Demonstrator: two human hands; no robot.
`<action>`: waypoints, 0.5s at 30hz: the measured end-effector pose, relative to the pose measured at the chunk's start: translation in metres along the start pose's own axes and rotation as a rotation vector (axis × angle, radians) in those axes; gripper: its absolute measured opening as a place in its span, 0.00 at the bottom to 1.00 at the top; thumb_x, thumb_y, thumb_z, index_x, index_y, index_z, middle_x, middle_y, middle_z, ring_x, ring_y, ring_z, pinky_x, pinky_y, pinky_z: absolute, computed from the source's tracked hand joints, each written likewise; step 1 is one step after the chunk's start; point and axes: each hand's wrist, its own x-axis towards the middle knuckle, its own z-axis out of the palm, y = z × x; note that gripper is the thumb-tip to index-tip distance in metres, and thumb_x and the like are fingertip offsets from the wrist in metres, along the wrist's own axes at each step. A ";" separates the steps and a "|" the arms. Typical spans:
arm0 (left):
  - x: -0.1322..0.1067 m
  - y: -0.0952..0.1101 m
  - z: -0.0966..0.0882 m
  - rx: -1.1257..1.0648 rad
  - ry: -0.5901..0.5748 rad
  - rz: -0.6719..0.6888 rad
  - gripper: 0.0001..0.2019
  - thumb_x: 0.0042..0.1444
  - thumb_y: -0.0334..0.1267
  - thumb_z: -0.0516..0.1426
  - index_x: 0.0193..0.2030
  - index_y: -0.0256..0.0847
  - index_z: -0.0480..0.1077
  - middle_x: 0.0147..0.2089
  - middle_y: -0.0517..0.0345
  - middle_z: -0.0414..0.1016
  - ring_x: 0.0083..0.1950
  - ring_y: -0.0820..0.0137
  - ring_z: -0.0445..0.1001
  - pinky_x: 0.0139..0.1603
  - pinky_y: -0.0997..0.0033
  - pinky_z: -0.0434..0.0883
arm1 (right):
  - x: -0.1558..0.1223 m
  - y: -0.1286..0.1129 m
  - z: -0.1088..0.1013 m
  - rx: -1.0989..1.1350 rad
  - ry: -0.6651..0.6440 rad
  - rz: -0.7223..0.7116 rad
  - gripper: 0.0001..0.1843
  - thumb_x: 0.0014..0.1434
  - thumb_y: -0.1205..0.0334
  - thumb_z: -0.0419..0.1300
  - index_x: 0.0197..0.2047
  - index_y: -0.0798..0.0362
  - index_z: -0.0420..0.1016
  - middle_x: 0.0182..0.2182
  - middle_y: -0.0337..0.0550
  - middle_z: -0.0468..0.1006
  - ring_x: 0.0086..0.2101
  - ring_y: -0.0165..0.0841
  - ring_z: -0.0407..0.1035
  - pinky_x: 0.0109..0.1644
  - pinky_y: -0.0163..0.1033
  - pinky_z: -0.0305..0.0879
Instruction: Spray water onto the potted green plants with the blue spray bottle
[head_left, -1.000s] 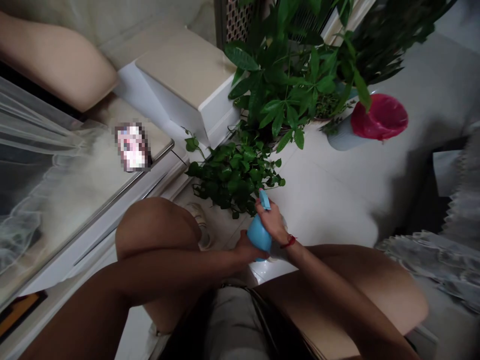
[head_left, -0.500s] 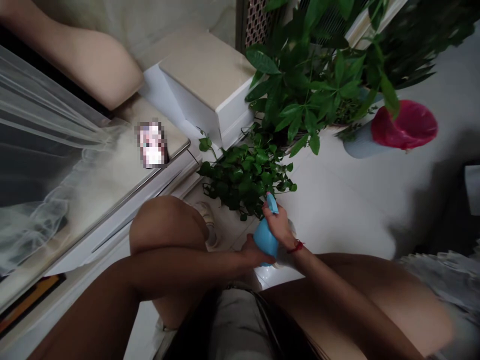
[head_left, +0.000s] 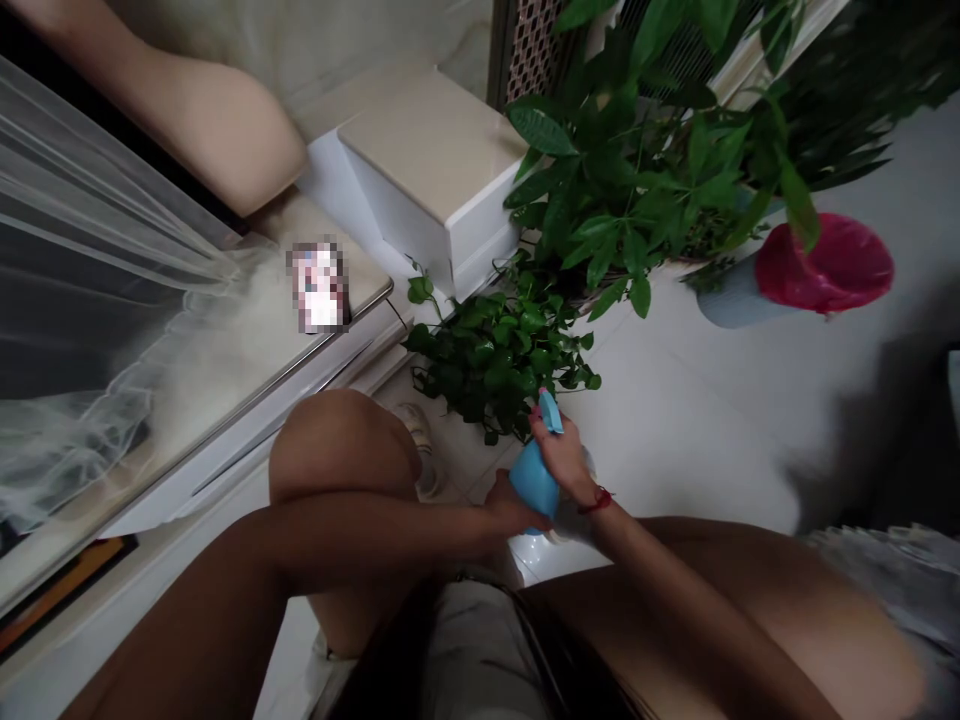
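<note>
A blue spray bottle is held between my two hands, low over the floor. My left hand wraps around the lower body of the bottle. Higher up, my right hand grips the neck and trigger, with a red string bracelet on its wrist. The spray head points away from me toward a leafy green trailing plant. Its leaves are just beyond the nozzle, and some look wet and shiny. Foliage hides the plant's pot.
A taller potted plant spreads its leaves at the back. Right of it stands a light bin lined with a pink bag. On the left, a ledge carries a blurred-out phone-like object and sheer curtain. A boxy white block adjoins it.
The whole view has shifted slightly, so the surroundings appear a little farther right. Both hands keep their hold on the spray bottle, which stays close to the trailing plant.
</note>
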 end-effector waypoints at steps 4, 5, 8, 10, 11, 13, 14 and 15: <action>-0.004 0.005 -0.001 0.026 0.003 -0.021 0.48 0.49 0.28 0.78 0.75 0.36 0.65 0.71 0.36 0.81 0.67 0.49 0.84 0.44 0.68 0.80 | -0.001 -0.001 -0.001 -0.038 -0.002 0.012 0.21 0.51 0.41 0.59 0.38 0.48 0.79 0.33 0.45 0.83 0.36 0.43 0.74 0.48 0.49 0.71; -0.005 0.006 -0.001 0.023 0.001 -0.021 0.48 0.48 0.28 0.79 0.75 0.38 0.66 0.71 0.36 0.82 0.66 0.49 0.84 0.44 0.68 0.80 | -0.002 -0.001 -0.001 -0.039 0.002 0.007 0.20 0.52 0.41 0.59 0.38 0.48 0.79 0.33 0.45 0.83 0.36 0.43 0.74 0.48 0.49 0.71; -0.006 0.007 -0.001 0.017 -0.011 -0.016 0.46 0.50 0.29 0.79 0.74 0.40 0.68 0.70 0.38 0.83 0.63 0.51 0.86 0.39 0.69 0.77 | -0.002 -0.001 -0.001 -0.027 0.007 0.001 0.20 0.54 0.41 0.60 0.38 0.48 0.79 0.33 0.45 0.83 0.37 0.43 0.75 0.48 0.48 0.72; -0.006 0.006 0.000 0.020 -0.013 -0.022 0.47 0.50 0.29 0.79 0.75 0.38 0.67 0.69 0.36 0.83 0.61 0.51 0.86 0.36 0.70 0.75 | -0.003 -0.001 -0.001 -0.031 0.002 0.015 0.19 0.55 0.42 0.60 0.38 0.48 0.78 0.32 0.44 0.82 0.37 0.43 0.74 0.48 0.48 0.72; -0.005 0.005 0.000 0.021 -0.016 -0.024 0.47 0.50 0.29 0.79 0.75 0.37 0.67 0.69 0.35 0.83 0.61 0.51 0.86 0.36 0.69 0.74 | -0.004 -0.001 -0.001 -0.036 -0.002 0.021 0.19 0.55 0.42 0.60 0.38 0.48 0.78 0.31 0.44 0.82 0.37 0.43 0.74 0.47 0.48 0.72; -0.003 0.003 0.001 0.031 -0.005 -0.030 0.48 0.49 0.30 0.79 0.75 0.35 0.66 0.68 0.35 0.83 0.61 0.51 0.86 0.38 0.68 0.76 | -0.004 -0.001 -0.002 -0.043 -0.007 0.027 0.19 0.55 0.43 0.60 0.39 0.48 0.79 0.31 0.43 0.82 0.36 0.42 0.74 0.46 0.47 0.72; -0.001 0.002 0.001 0.026 0.004 -0.026 0.49 0.48 0.30 0.80 0.75 0.35 0.67 0.68 0.35 0.84 0.61 0.50 0.86 0.41 0.67 0.78 | -0.004 -0.002 -0.002 -0.042 -0.011 0.025 0.19 0.55 0.43 0.60 0.40 0.48 0.80 0.32 0.42 0.82 0.36 0.42 0.73 0.46 0.47 0.72; 0.000 0.000 0.000 0.013 0.011 -0.014 0.49 0.46 0.30 0.80 0.75 0.36 0.67 0.68 0.36 0.84 0.63 0.49 0.86 0.45 0.66 0.79 | -0.004 -0.002 -0.002 -0.036 -0.016 0.019 0.19 0.55 0.44 0.60 0.40 0.48 0.80 0.32 0.42 0.82 0.36 0.41 0.73 0.46 0.47 0.71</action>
